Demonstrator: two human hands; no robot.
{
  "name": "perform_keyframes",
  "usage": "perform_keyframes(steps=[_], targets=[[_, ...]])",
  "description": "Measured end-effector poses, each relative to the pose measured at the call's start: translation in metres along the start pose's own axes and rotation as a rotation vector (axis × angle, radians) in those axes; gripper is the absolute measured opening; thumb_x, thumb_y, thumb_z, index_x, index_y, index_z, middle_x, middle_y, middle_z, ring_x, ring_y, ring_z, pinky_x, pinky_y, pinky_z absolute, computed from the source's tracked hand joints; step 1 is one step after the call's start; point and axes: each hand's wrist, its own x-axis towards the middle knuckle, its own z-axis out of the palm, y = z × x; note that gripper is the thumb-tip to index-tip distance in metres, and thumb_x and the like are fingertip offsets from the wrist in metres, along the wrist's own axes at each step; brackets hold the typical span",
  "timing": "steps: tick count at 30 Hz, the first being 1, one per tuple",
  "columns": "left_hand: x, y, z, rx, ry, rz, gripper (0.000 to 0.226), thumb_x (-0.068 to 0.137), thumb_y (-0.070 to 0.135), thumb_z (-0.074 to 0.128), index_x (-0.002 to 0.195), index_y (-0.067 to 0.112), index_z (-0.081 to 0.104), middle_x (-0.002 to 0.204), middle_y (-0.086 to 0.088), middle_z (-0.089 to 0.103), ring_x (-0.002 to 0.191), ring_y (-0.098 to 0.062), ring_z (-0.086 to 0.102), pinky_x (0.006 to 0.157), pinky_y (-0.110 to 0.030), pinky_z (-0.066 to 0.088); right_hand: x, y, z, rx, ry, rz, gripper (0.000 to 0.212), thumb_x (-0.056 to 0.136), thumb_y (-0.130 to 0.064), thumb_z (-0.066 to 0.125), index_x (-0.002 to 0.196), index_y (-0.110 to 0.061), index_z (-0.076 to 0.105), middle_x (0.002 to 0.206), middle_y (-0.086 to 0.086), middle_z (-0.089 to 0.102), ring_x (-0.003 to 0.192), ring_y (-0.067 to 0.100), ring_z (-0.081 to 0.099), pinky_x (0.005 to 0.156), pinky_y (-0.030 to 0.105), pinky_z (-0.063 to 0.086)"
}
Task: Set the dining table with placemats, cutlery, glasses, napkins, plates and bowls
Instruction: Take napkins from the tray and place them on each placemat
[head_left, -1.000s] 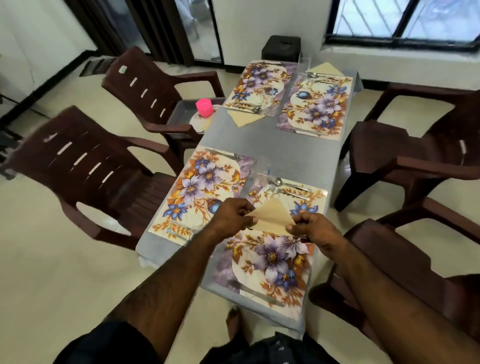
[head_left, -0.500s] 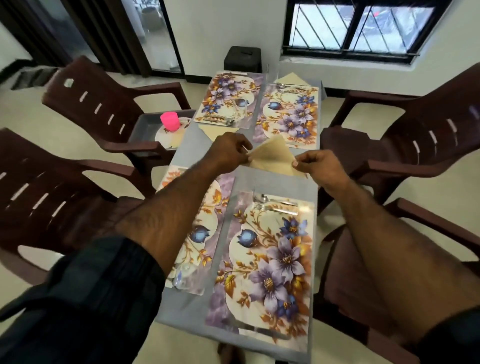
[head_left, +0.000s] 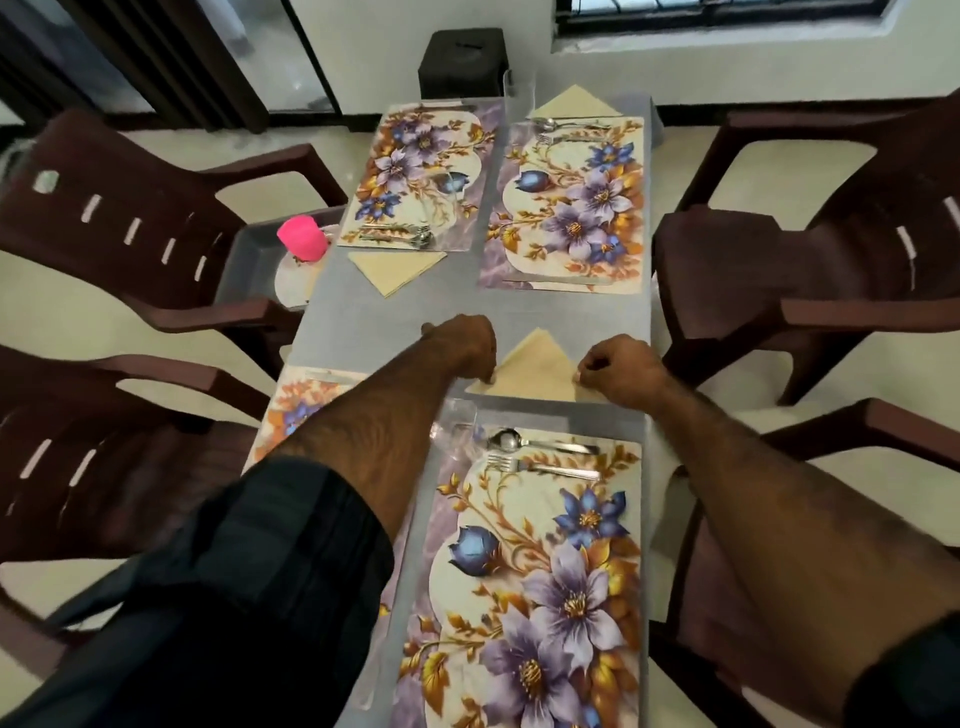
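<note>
A beige napkin (head_left: 535, 366), folded into a triangle, lies on the grey table (head_left: 374, 322) just beyond the near right floral placemat (head_left: 540, 571). My left hand (head_left: 460, 345) pinches its left corner and my right hand (head_left: 623, 366) pinches its right corner. A spoon (head_left: 540, 443) and a fork (head_left: 540, 465) lie along the far end of that placemat, with a clear glass (head_left: 454, 434) at its far left corner. Two far placemats (head_left: 566, 202) carry cutlery, each with a folded napkin (head_left: 397, 267) beside it. My left arm hides most of the near left placemat (head_left: 291, 410).
Dark brown plastic chairs (head_left: 119, 223) stand on both sides of the table. On the far left chair a grey tray (head_left: 254, 260) holds a pink cup (head_left: 303, 238) and a plate. A black stool (head_left: 465, 62) stands beyond the table's far end.
Both hands carried the folded napkin forward from above the near placemat and lowered it onto the table past the spoon and fork. The camera tilted down and moved closer.
</note>
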Motion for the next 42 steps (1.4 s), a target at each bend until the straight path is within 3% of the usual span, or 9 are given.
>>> perform_keyframes(steps=[6, 10, 18, 22, 26, 30, 36, 42], targets=[[0.028, 0.004, 0.017, 0.155, -0.173, 0.006, 0.061, 0.068, 0.042, 0.098, 0.119, 0.020, 0.072, 0.122, 0.002, 0.070, 0.115, -0.027, 0.064, 0.104, -0.054, 0.048, 0.004, 0.009, 0.020, -0.114, -0.076, 0.058, 0.015, 0.086, -0.035, 0.082, 0.091, -0.022, 0.079, 0.091, -0.003, 0.074, 0.086, 0.015, 0.068, 0.083, 0.042, 0.062], [0.036, 0.004, 0.025, 0.176, -0.199, 0.007, 0.054, 0.070, 0.042, 0.096, 0.112, 0.019, 0.073, 0.119, -0.002, 0.071, 0.113, -0.028, 0.064, 0.105, -0.055, 0.046, 0.002, 0.009, 0.023, -0.143, -0.083, 0.083, 0.015, 0.084, -0.036, 0.084, 0.088, -0.024, 0.077, 0.087, -0.005, 0.073, 0.083, 0.015, 0.068, 0.082, 0.043, 0.063], [0.031, 0.006, 0.030, 0.274, -0.161, 0.022, 0.061, 0.074, 0.053, 0.090, 0.120, 0.021, 0.066, 0.123, -0.002, 0.068, 0.120, -0.030, 0.060, 0.106, -0.057, 0.036, -0.003, 0.008, 0.021, -0.180, -0.077, 0.043, 0.016, 0.084, -0.036, 0.083, 0.088, -0.023, 0.074, 0.092, -0.002, 0.072, 0.087, 0.018, 0.067, 0.084, 0.045, 0.062], [-0.008, 0.002, -0.018, 0.252, 0.043, 0.072, 0.054, 0.088, 0.062, 0.073, 0.124, 0.023, 0.062, 0.131, -0.003, 0.066, 0.128, -0.029, 0.057, 0.112, -0.061, 0.027, -0.015, 0.003, 0.001, -0.119, 0.009, 0.028, 0.019, 0.087, -0.045, 0.079, 0.090, -0.028, 0.070, 0.097, -0.004, 0.071, 0.087, 0.016, 0.066, 0.081, 0.044, 0.062], [-0.081, -0.005, -0.073, 0.044, 0.437, 0.142, 0.040, 0.095, 0.063, 0.062, 0.118, 0.031, 0.066, 0.124, 0.003, 0.071, 0.120, -0.026, 0.061, 0.112, -0.055, 0.032, -0.050, -0.012, -0.027, 0.009, 0.156, -0.031, 0.023, 0.092, -0.047, 0.074, 0.095, -0.024, 0.070, 0.095, -0.003, 0.070, 0.086, 0.017, 0.066, 0.079, 0.042, 0.061], [-0.166, -0.003, -0.074, -0.129, 0.784, 0.211, 0.034, 0.094, 0.057, 0.063, 0.113, 0.030, 0.071, 0.116, 0.005, 0.072, 0.117, -0.023, 0.061, 0.106, -0.049, 0.037, -0.099, -0.039, -0.042, 0.076, 0.301, -0.154, 0.022, 0.094, -0.045, 0.072, 0.096, -0.023, 0.073, 0.092, -0.004, 0.072, 0.084, 0.017, 0.067, 0.077, 0.041, 0.060], [-0.281, 0.000, -0.001, -0.138, 0.819, 0.231, 0.033, 0.091, 0.050, 0.067, 0.113, 0.026, 0.073, 0.122, 0.003, 0.069, 0.115, -0.027, 0.059, 0.098, -0.046, 0.038, -0.187, -0.074, -0.018, 0.099, 0.283, -0.309, 0.017, 0.092, -0.041, 0.075, 0.096, -0.024, 0.074, 0.091, -0.004, 0.074, 0.084, 0.017, 0.068, 0.078, 0.034, 0.056], [-0.396, -0.033, 0.139, -0.430, 0.776, 0.311, 0.028, 0.088, 0.034, 0.073, 0.110, 0.016, 0.072, 0.111, -0.006, 0.069, 0.104, -0.029, 0.065, 0.087, -0.041, 0.053, -0.293, -0.072, 0.067, -0.074, 0.106, -0.330, 0.011, 0.089, -0.028, 0.080, 0.084, -0.024, 0.071, 0.085, 0.000, 0.074, 0.081, 0.021, 0.069, 0.072, 0.030, 0.047]])
